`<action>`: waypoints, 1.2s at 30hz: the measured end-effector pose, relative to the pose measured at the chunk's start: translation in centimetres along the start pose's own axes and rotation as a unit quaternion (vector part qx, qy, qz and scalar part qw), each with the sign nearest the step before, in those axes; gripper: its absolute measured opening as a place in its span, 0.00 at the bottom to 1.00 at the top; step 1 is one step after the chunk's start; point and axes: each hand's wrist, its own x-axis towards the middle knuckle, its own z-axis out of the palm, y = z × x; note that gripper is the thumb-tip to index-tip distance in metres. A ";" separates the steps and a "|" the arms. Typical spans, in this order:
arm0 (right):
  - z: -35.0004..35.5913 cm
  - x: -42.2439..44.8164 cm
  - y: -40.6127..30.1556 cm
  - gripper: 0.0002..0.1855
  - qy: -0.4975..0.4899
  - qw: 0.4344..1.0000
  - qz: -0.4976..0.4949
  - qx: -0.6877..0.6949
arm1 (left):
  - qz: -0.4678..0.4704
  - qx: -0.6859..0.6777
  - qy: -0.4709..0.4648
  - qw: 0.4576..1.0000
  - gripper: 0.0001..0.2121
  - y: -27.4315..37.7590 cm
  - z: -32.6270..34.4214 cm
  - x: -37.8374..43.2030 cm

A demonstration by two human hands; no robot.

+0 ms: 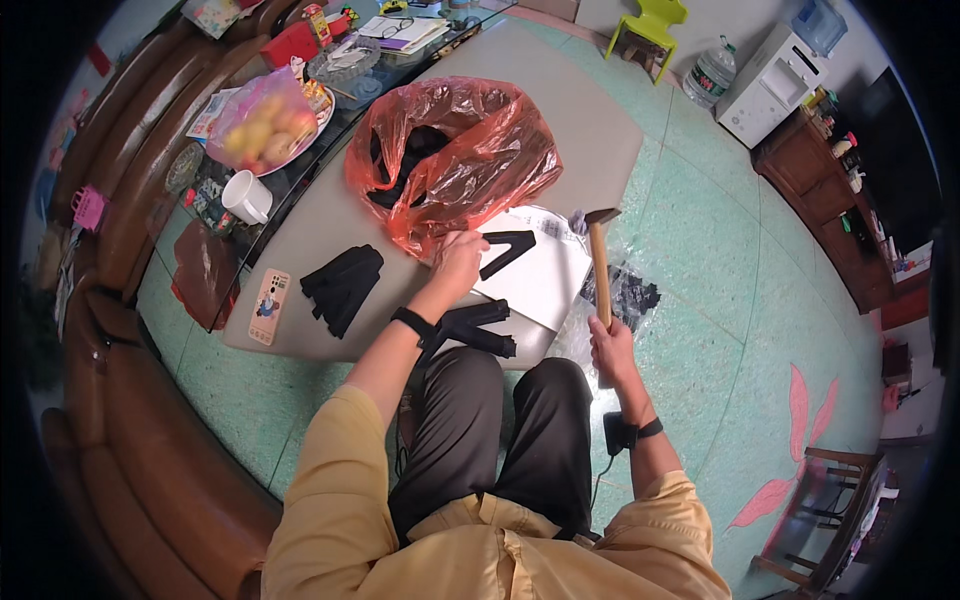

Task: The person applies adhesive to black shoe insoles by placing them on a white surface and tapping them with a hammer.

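My left hand [454, 262] grips one end of a black V-shaped strip [516, 241], perhaps folded fabric or a strap, over white paper [536, 281] on the grey table. In my right hand [613, 346] is the wooden handle of a hammer [600, 270], its head up near the table's right edge. Just beyond my left hand sits an open red plastic bag [480, 150] with black material inside. A flat stack of black strips [343, 289] lies left of my forearm. More black strips [474, 326] rest at the near edge, partly hidden by my wrist.
A phone in a decorated case [270, 307] lies on the table's left. The glass table beside it carries a white mug [247, 196] and a bag of fruit [264, 127]. Clear plastic with black pieces [630, 296] is on the floor at right. A brown sofa [172, 442] stands left.
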 end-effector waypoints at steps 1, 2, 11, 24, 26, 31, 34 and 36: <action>-0.3 -0.1 1.0 0.15 0.020 0.999 -0.011 -0.036 | 0.002 -0.002 -0.001 1.000 0.09 0.3 -0.2 -0.4; -0.5 -0.2 2.0 0.15 0.029 0.997 -0.027 -0.061 | 0.036 0.014 -0.021 0.999 0.08 0.6 -0.5 -0.8; 2.0 0.7 1.9 0.13 0.088 0.942 -0.162 -0.281 | 0.035 0.026 -0.123 0.991 0.19 0.3 -0.9 -0.3; 7.2 4.5 2.4 0.21 0.112 0.917 -0.230 -0.306 | -0.147 0.007 -0.026 0.989 0.08 -2.0 2.0 1.9; 7.0 4.3 1.9 0.22 0.142 0.880 -0.310 -0.331 | -0.195 -0.156 -0.004 0.968 0.07 -2.5 1.4 1.4; 5.9 0.2 -4.6 0.24 -0.064 0.978 -0.180 0.083 | -0.281 -0.441 -0.096 0.847 0.07 6.1 -5.5 -1.3; 5.6 -1.7 -6.4 0.20 -0.141 0.965 -0.147 0.168 | -0.259 -0.476 -0.126 0.831 0.06 10.1 -8.3 -3.9; 5.7 -3.6 -7.3 0.13 -0.174 0.957 -0.135 0.186 | -0.249 -0.484 -0.130 0.829 0.06 11.5 -8.2 -5.3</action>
